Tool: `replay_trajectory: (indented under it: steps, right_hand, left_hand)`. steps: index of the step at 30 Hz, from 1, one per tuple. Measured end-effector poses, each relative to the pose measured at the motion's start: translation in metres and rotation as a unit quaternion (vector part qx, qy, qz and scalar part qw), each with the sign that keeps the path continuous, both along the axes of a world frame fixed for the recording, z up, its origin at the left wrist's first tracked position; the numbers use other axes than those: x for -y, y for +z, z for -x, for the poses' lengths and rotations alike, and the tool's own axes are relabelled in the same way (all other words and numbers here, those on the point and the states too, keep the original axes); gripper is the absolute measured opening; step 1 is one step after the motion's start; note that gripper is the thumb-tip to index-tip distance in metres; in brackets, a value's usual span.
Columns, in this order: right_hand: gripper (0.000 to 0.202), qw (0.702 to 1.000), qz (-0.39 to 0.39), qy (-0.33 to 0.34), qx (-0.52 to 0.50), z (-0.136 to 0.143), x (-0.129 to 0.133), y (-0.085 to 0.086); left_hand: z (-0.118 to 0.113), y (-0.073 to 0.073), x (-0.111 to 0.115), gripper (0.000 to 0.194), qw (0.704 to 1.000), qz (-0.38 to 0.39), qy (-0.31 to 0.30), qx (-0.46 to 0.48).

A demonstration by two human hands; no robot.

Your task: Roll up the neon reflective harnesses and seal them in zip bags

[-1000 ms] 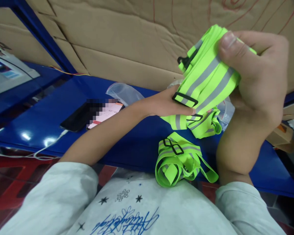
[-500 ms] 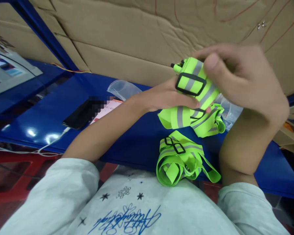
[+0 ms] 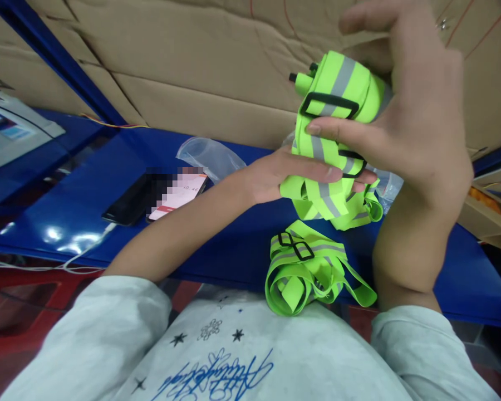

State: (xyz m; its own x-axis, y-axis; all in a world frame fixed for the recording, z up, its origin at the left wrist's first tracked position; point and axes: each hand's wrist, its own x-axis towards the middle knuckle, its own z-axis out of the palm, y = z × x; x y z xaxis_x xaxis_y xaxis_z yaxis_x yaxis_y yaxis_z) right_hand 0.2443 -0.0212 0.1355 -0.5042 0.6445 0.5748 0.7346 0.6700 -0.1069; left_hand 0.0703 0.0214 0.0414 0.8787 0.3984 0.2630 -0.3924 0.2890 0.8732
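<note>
A neon green reflective strap [image 3: 342, 83] with a grey stripe and black buckles is folded into a bundle above the table. My left hand [image 3: 275, 172] grips its lower part, the thumb across the band. Around the upper right of the bundle is my right hand [image 3: 417, 111], its thumb touching the band below a buckle and its other fingers raised and spread. Nearer to me, another rolled green strap [image 3: 304, 267] with two black buckles lies at the table's front edge. Behind my left fingers, more green strap [image 3: 359, 214] rests on the table, partly hidden.
The blue table [image 3: 221, 239] backs onto a cardboard wall [image 3: 192, 72]. On the left lie a black phone [image 3: 127, 200] with a white cable, a second phone with a lit screen [image 3: 183, 195] and a clear plastic bag [image 3: 211, 156]. A cardboard box [image 3: 488, 214] stands at the right.
The bundled strap has risen and turned more upright in my left hand. My right hand has moved up, its fingers spreading away from the bundle while its thumb has come onto the band.
</note>
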Motion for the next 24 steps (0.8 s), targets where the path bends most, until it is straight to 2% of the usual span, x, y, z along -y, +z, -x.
replay_trajectory:
  steps: [3, 6, 9, 13, 16, 20, 24]
  right_hand:
    - [0.053, 0.999, -0.026, -0.015, -0.019, -0.001, 0.002, -0.001]
    - [0.056, 0.997, -0.066, -0.044, -0.024, -0.002, 0.005, -0.001]
    - [0.06, 0.996, -0.076, -0.024, -0.04, -0.002, 0.01, 0.002]
    - [0.045, 0.996, -0.009, -0.024, -0.091, 0.002, 0.014, 0.004]
    - [0.041, 0.988, 0.026, -0.047, -0.144, 0.007, 0.011, 0.002]
    - [0.041, 0.981, 0.053, -0.05, -0.178, 0.012, 0.006, -0.001]
    - [0.042, 0.972, 0.081, -0.048, -0.218, 0.012, 0.007, -0.001]
  left_hand:
    - [-0.004, 0.001, 0.009, 0.03, 0.999, 0.046, -0.023, 0.011]
    - [-0.005, 0.003, 0.018, 0.03, 0.998, 0.048, -0.012, 0.032]
    - [-0.005, 0.004, 0.021, 0.028, 0.999, -0.005, 0.026, 0.025]
    - [0.001, 0.007, 0.008, 0.017, 0.987, -0.135, 0.088, -0.007]
    - [0.01, 0.012, -0.005, 0.019, 0.972, -0.213, 0.088, -0.042]
    - [0.018, 0.017, -0.01, 0.022, 0.964, -0.239, 0.081, -0.085]
    - [0.017, 0.016, -0.011, 0.026, 0.954, -0.264, 0.097, -0.106]
